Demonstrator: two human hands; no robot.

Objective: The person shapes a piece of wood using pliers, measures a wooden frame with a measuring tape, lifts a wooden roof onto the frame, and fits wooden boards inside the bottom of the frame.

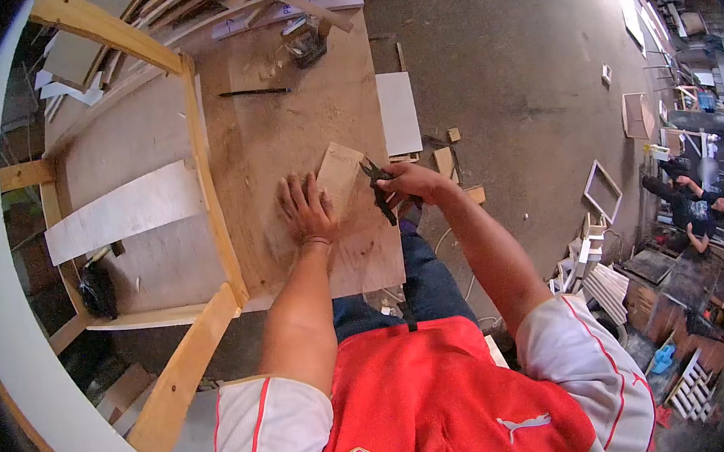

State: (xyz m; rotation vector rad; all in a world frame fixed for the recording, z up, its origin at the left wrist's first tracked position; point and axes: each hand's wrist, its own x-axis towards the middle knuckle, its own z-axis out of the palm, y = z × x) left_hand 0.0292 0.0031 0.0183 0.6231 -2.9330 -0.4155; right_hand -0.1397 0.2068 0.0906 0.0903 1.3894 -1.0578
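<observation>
A pair of dark pliers (381,196) is held in my right hand (414,182), close to the right edge of the plywood tabletop (267,148). The jaws point up and left, next to the corner of a pale, flat piece of wood (341,176). Whether the jaws touch that wood I cannot tell. My left hand (308,211) lies flat on the tabletop with its fingers spread. Its thumb side is against the left edge of the wood piece.
A black pencil-like rod (254,92) and a clear container of small bits (304,41) lie farther up the tabletop. A wooden frame (214,179) stands on the left. Offcuts (447,165) lie on the floor at right. Another person (696,207) is far right.
</observation>
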